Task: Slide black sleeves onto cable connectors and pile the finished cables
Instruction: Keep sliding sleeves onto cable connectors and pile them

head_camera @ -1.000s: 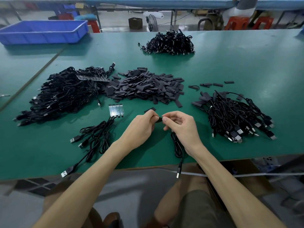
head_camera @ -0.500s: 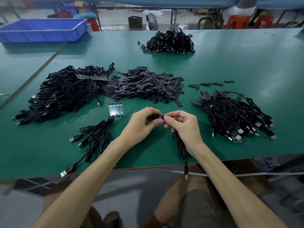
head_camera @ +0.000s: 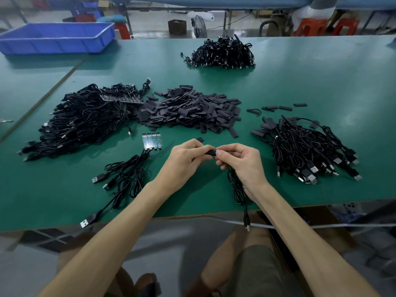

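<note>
At the near rim of the green table (head_camera: 321,86), lower centre, the metal USB plug (head_camera: 247,227) of a thin black cable (head_camera: 237,189) hangs past the edge. The cable rises into the right hand (head_camera: 242,161), whose curled fingers pinch its upper end. The left hand (head_camera: 188,156) pinches a short black tubular sleeve (head_camera: 210,152), which meets the right fingertips at frame centre. A small bundle of black cables (head_camera: 124,176) lies to the left, with a strip of small circuit boards (head_camera: 152,141) just beyond. Farther back, a heap of flat black sleeves (head_camera: 192,110) sits between a large tangled cable pile (head_camera: 85,118) at left and a smaller cable pile (head_camera: 306,146) at right. A distant cable pile (head_camera: 222,53) and a blue plastic tray (head_camera: 57,37) occupy the far edge.
</note>
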### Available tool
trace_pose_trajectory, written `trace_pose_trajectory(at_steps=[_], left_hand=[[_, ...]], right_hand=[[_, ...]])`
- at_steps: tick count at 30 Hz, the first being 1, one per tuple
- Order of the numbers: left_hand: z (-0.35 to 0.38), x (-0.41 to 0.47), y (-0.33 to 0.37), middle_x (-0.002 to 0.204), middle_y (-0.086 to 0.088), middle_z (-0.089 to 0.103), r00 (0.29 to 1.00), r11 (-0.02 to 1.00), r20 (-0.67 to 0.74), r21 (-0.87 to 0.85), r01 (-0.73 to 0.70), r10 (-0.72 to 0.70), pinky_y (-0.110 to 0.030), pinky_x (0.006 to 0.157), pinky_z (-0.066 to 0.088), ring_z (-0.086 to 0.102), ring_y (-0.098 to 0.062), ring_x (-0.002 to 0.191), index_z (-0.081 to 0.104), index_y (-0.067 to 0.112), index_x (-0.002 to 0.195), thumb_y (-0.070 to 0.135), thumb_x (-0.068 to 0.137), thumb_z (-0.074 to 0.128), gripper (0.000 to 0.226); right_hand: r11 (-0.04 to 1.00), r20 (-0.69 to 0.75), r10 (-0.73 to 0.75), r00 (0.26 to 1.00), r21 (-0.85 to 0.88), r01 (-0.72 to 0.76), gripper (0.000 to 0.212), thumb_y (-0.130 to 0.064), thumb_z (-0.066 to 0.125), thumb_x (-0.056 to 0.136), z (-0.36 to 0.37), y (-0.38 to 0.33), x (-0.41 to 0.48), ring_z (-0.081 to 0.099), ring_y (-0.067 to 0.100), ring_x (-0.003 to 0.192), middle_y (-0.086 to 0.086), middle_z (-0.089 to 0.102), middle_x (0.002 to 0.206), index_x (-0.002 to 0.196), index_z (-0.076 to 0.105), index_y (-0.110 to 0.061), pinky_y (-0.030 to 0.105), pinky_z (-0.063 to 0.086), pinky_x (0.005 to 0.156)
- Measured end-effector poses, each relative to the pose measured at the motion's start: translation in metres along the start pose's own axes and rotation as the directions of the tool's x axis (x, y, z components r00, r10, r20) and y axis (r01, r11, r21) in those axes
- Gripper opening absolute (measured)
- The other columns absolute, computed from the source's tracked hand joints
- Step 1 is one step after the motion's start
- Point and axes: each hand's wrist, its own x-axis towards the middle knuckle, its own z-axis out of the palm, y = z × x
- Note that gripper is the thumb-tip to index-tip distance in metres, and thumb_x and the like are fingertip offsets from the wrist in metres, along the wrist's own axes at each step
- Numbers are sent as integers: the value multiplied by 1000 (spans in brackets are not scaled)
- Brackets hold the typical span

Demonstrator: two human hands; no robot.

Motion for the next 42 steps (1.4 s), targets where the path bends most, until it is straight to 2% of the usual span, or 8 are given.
trace_pose_trajectory(at_steps=[8, 13, 18, 23, 31, 37, 39, 42], left_hand=[[-1, -1, 4, 94, -3, 65, 998, 994, 16, 88, -66, 64, -23, 74, 48, 60, -16, 76, 75, 8, 118, 10, 92, 72, 25], [1, -2, 8, 96, -6, 64, 997, 990, 32, 119, -75, 71, -13, 72, 44, 51, -7, 73, 72, 4, 121, 8, 95, 70, 27], [0, -4, 12, 95, -7, 64, 995, 982, 42, 165, -94, 89, -28, 66, 49, 57, -19, 70, 70, 2, 122, 13, 98, 66, 27], [1, -5, 12, 93, -8, 63, 994, 978, 21, 176, -109, 107, -35, 65, 52, 58, -22, 69, 71, 3, 119, 14, 99, 64, 24], [2, -7, 7, 92, -6, 66, 987, 974, -23, 165, -154, 160, -32, 68, 54, 61, -19, 71, 73, 3, 118, 13, 98, 66, 24], [-1, -3, 5, 90, -1, 72, 996, 997, -43, 6, -73, 73, -33, 73, 56, 68, -16, 73, 77, 9, 113, 12, 89, 77, 24], [-4, -2, 2, 86, 3, 74, 1000, 994, -17, -106, 10, -12, -31, 74, 59, 71, -10, 70, 78, 13, 111, 14, 87, 80, 24], [-5, 1, -2, 80, 4, 77, 980, 928, 65, -315, 200, -189, -27, 74, 60, 75, -14, 68, 79, 14, 108, 16, 85, 81, 23]], right_hand=[[1000, 7, 11, 1000, 15, -11, 3, -5, 77, 90, -2, 0, 0, 72, 17, 69, 15, 78, 80, 93, 77, -6, 22, 58, 66], [999, 5, 23, 1000, 38, -24, 4, -6, 77, 90, -3, 0, 0, 72, 18, 70, 18, 77, 82, 94, 77, -6, 24, 58, 67], [998, 17, 38, 999, 55, -38, 5, -4, 76, 91, -3, -1, 0, 71, 17, 71, 19, 77, 83, 96, 77, -3, 23, 58, 67], [997, 23, 43, 999, 69, -44, 4, -3, 75, 92, -3, -2, -1, 71, 16, 70, 19, 77, 83, 95, 76, -3, 22, 57, 66], [998, 32, 44, 998, 53, -46, 4, -2, 75, 91, -3, -4, -1, 71, 15, 69, 15, 77, 80, 95, 76, -1, 22, 57, 65], [999, 41, 32, 999, 42, -34, 4, -1, 76, 90, -3, -3, -1, 70, 14, 67, 11, 77, 77, 94, 76, 0, 20, 56, 63], [999, 47, 24, 999, 33, -26, 6, -2, 76, 90, -2, -3, -1, 70, 13, 66, 9, 76, 75, 95, 75, 1, 20, 56, 62], [1000, 48, 19, 999, 21, -20, 7, -3, 77, 90, -2, -2, -1, 70, 13, 66, 10, 77, 75, 95, 76, 0, 20, 56, 63]])
